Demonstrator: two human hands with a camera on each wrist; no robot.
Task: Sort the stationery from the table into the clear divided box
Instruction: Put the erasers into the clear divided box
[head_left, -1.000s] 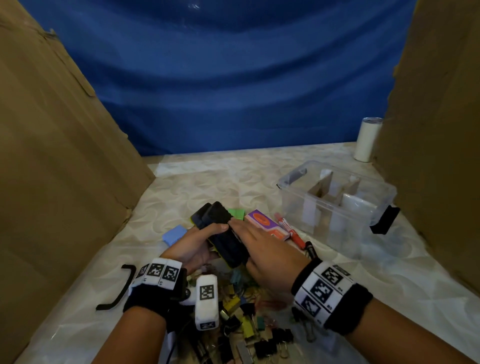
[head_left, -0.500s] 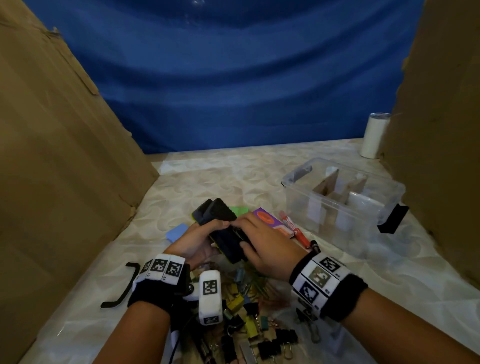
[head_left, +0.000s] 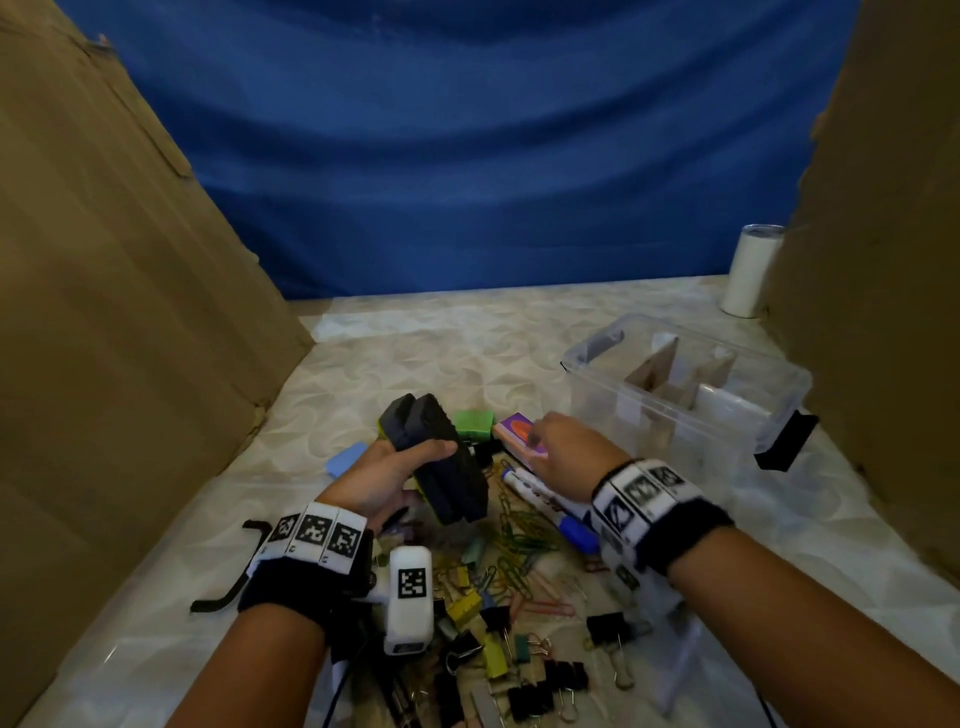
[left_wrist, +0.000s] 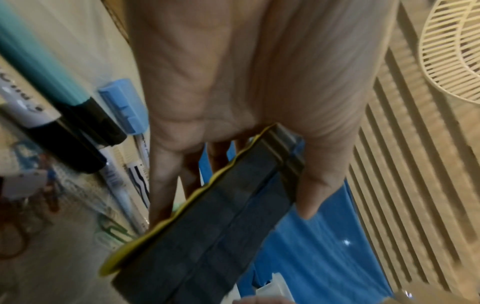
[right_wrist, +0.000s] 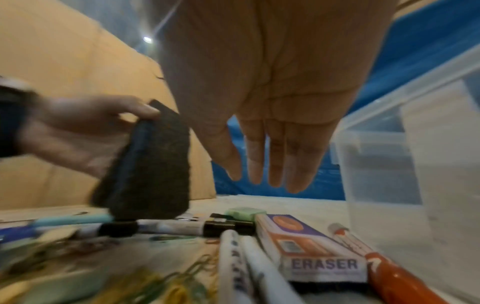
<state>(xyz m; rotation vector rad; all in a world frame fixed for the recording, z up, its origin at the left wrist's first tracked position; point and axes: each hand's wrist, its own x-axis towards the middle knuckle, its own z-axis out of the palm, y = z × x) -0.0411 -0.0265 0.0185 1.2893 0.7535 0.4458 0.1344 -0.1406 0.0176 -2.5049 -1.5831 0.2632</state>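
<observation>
My left hand grips two black felt board erasers stacked face to face, thumb on top, lifted above the pile. The left wrist view shows the erasers with a yellow backing, held between thumb and fingers. My right hand is open, fingers straight, hovering over a purple and orange eraser box. From the right wrist, the right hand holds nothing above that eraser box. The clear divided box stands to the right, its cardboard dividers visible.
Markers, paper clips and binder clips litter the near table. A green eraser and a blue one lie by the left hand. Cardboard walls flank both sides. A white tumbler stands at the back right.
My right hand has let go of the black erasers and moved right, over the eraser box. The left hand keeps both erasers and has raised them a little.
</observation>
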